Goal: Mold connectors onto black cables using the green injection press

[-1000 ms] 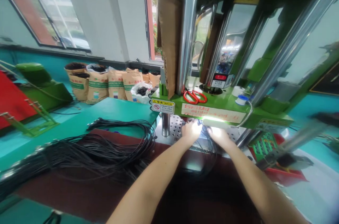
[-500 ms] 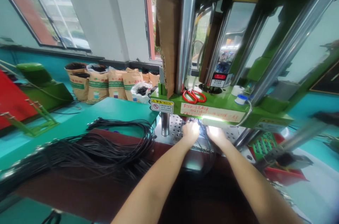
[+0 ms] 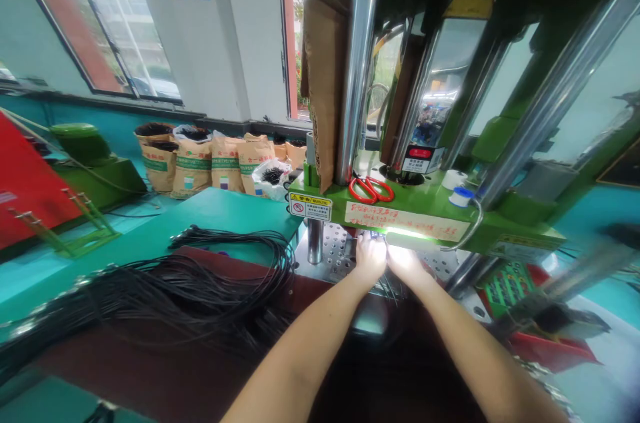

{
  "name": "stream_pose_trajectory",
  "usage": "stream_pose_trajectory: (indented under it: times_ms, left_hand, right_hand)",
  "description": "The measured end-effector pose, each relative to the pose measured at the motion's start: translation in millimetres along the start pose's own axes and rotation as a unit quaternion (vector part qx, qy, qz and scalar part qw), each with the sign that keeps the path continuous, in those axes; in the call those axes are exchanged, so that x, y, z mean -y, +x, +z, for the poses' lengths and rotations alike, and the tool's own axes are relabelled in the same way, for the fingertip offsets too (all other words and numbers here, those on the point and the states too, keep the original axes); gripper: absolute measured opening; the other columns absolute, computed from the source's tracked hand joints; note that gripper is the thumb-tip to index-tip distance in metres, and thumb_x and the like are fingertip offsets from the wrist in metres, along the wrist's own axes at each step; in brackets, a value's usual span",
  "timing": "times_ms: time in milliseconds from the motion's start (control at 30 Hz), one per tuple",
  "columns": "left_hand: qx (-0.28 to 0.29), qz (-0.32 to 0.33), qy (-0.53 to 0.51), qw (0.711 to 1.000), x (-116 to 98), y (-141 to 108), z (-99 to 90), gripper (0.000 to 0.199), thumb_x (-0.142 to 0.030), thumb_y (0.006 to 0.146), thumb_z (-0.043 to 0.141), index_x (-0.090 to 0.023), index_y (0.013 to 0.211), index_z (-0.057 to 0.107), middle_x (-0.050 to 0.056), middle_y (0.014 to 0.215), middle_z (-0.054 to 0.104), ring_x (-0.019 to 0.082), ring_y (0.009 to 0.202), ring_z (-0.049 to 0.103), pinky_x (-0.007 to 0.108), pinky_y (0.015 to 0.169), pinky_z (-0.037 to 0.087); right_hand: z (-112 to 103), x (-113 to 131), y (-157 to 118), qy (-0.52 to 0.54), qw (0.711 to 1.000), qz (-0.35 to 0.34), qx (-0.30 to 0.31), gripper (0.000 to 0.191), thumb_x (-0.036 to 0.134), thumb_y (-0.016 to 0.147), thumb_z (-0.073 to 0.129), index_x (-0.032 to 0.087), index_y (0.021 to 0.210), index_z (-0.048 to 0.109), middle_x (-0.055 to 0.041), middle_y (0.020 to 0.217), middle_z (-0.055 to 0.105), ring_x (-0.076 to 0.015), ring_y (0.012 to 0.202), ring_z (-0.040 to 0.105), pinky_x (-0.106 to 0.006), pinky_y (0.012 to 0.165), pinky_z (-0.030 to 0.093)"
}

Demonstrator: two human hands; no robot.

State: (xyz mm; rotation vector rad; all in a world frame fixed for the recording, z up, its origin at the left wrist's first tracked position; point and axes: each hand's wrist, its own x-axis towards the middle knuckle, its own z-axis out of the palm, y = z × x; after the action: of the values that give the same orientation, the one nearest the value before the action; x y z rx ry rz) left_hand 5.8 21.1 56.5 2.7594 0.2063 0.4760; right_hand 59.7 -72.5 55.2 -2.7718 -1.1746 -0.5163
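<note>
Under the front edge of the green press, my left hand and my right hand are close together over the perforated metal plate. The fingers of both are closed round something small that I cannot make out, partly hidden by the press and lamp glare. Thin black cables hang down from between the hands toward me. A large bundle of black cables lies to the left on a brown board.
Red-handled scissors and a blue-and-white spool lie on the press ledge. Steel columns rise above it. A red tray with a green insert stands at the right. Paper sacks stand behind the teal table.
My hands have come closer together, the left one shifting right. The cables below them hang differently. The whole view has shifted slightly.
</note>
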Motion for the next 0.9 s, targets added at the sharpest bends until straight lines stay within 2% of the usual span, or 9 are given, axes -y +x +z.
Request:
stream_pose_trajectory:
  times_ms: [133,267,400,500,633,800,900]
  left_hand:
    - [-0.002,0.011,0.001,1.0,1.8,0.1,3.5,0.028,-0.017,0.083,0.036,-0.013,0.088,0.064,0.012,0.086,0.063,0.025,0.1,0.046,0.037,0.088,0.032]
    - [-0.014,0.004,0.002,1.0,3.4,3.7,1.4,0.031,-0.018,0.085,0.033,-0.013,0.098,0.06,0.012,0.101,0.06,0.024,0.101,0.047,0.036,0.088,0.033]
    - [-0.013,-0.018,0.004,1.0,17.2,5.5,-4.2,0.033,-0.025,0.087,0.03,-0.013,0.099,0.058,0.013,0.097,0.061,0.024,0.095,0.052,0.037,0.086,0.035]
    - [0.0,-0.029,0.011,1.0,34.6,4.4,-6.3,0.036,-0.029,0.088,0.028,-0.013,0.098,0.058,0.013,0.091,0.062,0.023,0.091,0.056,0.037,0.085,0.037]
    - [0.042,-0.027,0.017,0.999,51.9,4.0,-6.1,0.03,-0.025,0.086,0.031,-0.019,0.096,0.058,0.009,0.087,0.064,0.021,0.085,0.059,0.033,0.08,0.04]
    - [0.073,-0.009,0.016,0.997,59.0,4.4,-8.3,0.025,-0.026,0.085,0.035,-0.022,0.098,0.057,0.007,0.092,0.065,0.021,0.088,0.059,0.032,0.083,0.038]
    - [0.076,0.0,0.014,0.997,59.4,4.3,-10.3,0.03,-0.031,0.086,0.033,-0.021,0.106,0.053,0.007,0.095,0.064,0.021,0.091,0.058,0.035,0.087,0.036]
  right_hand:
    - [0.9,4.1,3.9,-0.023,0.999,0.024,0.015,0.026,0.012,0.082,0.036,0.008,0.085,0.062,-0.0168,0.082,0.064,-0.0252,0.075,0.059,-0.034,0.073,0.045]
    - [-0.1,6.9,5.4,-0.039,0.999,0.03,0.017,0.029,0.015,0.084,0.035,0.009,0.089,0.063,-0.0176,0.084,0.064,-0.0261,0.074,0.06,-0.035,0.07,0.045]
    - [-5.8,5.7,2.0,-0.048,0.998,0.031,0.006,0.03,0.014,0.085,0.034,0.008,0.094,0.062,-0.0183,0.092,0.063,-0.0272,0.084,0.059,-0.036,0.077,0.043]
    - [-11.3,3.6,-6.0,-0.047,0.998,0.032,-0.012,0.032,0.018,0.086,0.034,0.007,0.101,0.06,-0.0196,0.103,0.06,-0.0299,0.099,0.054,-0.04,0.086,0.039]
    - [-12.9,0.2,-18.3,-0.03,0.998,0.051,-0.013,0.029,0.017,0.084,0.037,0.01,0.097,0.062,-0.0173,0.101,0.062,-0.0297,0.093,0.057,-0.039,0.081,0.042]
    - [-5.1,-8.9,-23.6,-0.007,0.999,0.048,-0.006,0.029,0.013,0.084,0.034,0.01,0.09,0.063,-0.0156,0.097,0.064,-0.0265,0.092,0.057,-0.035,0.082,0.04]
    - [-1.5,-14.0,-21.8,0.008,1.0,0.03,0.002,0.031,0.016,0.087,0.031,0.012,0.092,0.062,-0.0142,0.096,0.064,-0.0249,0.093,0.057,-0.034,0.083,0.039]
